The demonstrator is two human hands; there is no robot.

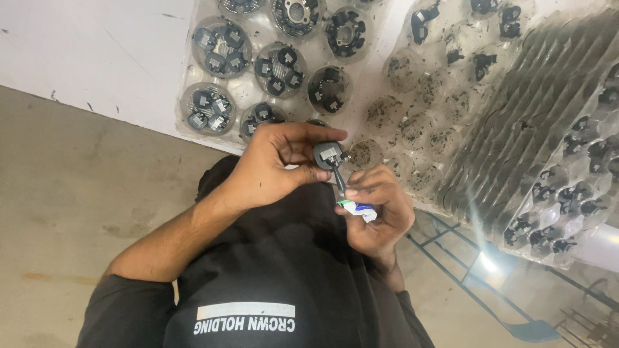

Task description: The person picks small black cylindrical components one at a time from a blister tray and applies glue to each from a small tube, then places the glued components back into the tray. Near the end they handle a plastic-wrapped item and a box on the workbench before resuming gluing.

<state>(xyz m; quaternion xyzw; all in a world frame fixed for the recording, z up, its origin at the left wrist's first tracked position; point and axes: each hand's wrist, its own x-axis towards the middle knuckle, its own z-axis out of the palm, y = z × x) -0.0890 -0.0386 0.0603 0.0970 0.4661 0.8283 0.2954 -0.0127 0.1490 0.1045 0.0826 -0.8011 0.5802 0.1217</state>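
Left hand (271, 164) pinches the small black part (329, 154), seemingly light and rigid, by its rim; right hand (377, 212) grips a small tube (358, 209)

1. Across the top of the frame you have a white tabletop (97, 45), its edge running diagonally from the left side down toward the lower right.
2. Below it, the left half of the frame shows a bare, grey-beige concrete floor (58, 212) with faint stains.
3. At the lower right you see a dark metal frame (464, 264) under the table, possibly its legs or a rack.
4. A bright glare spot (487, 261) sits there, blurring detail.
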